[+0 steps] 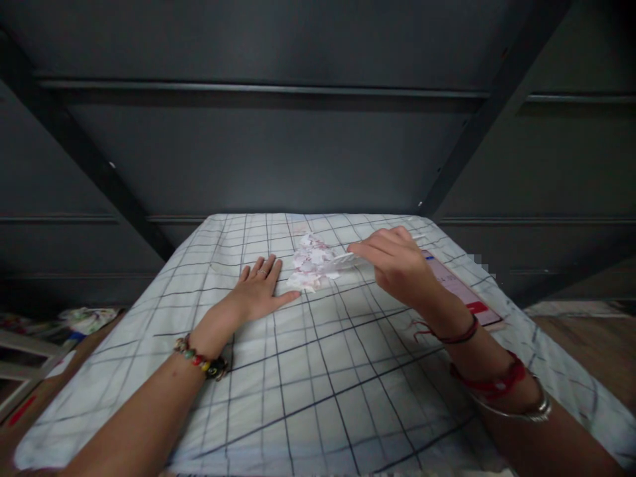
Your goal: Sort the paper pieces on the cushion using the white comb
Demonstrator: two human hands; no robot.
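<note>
On the checked cloth lies a small heap of torn white paper scraps point(313, 257) with reddish marks. My left hand point(258, 290) rests flat just left of the heap, fingers spread, holding nothing. In my right hand point(395, 262), closed in a pinch, is a thin white plastic tool point(342, 260) that resembles a fork. Its end reaches the right side of the scraps, and its handle sticks out behind my fingers. Blur hides the exact shape of the tip. Partly behind my right wrist lies a phone point(460, 291) with its screen lit.
A white cloth with dark grid lines point(318, 384) covers the surface under my hands. Dark grey panels point(278, 152) with metal bars rise at its far edge. At lower left stand a pale slatted frame point(24, 371) and a crumpled patterned cloth point(89, 319).
</note>
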